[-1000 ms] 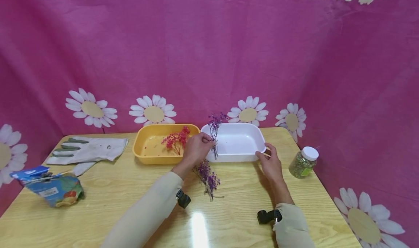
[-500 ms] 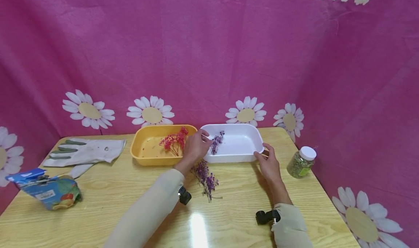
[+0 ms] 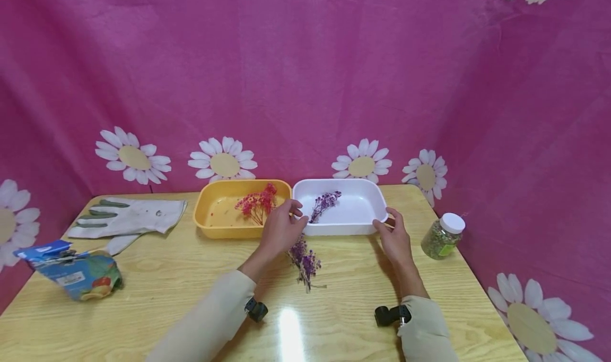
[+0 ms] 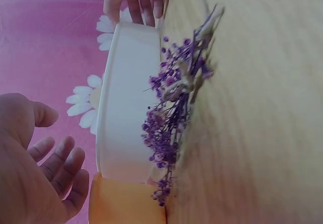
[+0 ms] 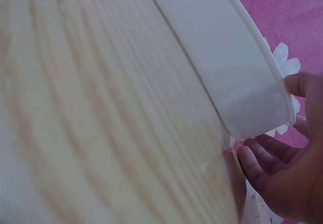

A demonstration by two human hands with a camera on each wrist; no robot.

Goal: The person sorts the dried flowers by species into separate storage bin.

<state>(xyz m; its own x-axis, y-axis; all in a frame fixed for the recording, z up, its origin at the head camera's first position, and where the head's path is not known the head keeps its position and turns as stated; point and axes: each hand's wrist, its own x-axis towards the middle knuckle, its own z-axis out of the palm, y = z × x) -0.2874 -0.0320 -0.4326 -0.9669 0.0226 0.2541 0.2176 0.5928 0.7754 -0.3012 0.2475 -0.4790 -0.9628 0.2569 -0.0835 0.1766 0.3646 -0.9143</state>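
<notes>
My left hand (image 3: 280, 230) hovers over the facing ends of the two basins, fingers loosely bent and nothing between them. A sprig of dried purple flowers (image 3: 325, 203) lies in the left part of the white plastic basin (image 3: 348, 229). At that basin's front right corner, my right hand (image 3: 395, 241) grips the edge; its thumb touches the rim in the right wrist view. Another bunch of dried purple flowers (image 3: 306, 264) rests on the table before the basins, large in the left wrist view (image 4: 174, 103). Red dried flowers (image 3: 255, 204) lie in the yellow basin (image 3: 229, 234).
Pale work gloves (image 3: 138, 217) lie at the back left of the wooden table (image 3: 181, 298). In front of them stands a crumpled blue packet (image 3: 78, 274). A jar (image 3: 436, 242) with a white lid is near the right edge. A pink cloth (image 3: 296, 86) hangs behind.
My left hand has let go of the purple sprig, which now lies in the white basin, and has drawn slightly back toward me. The right hand has stayed at the basin's corner.
</notes>
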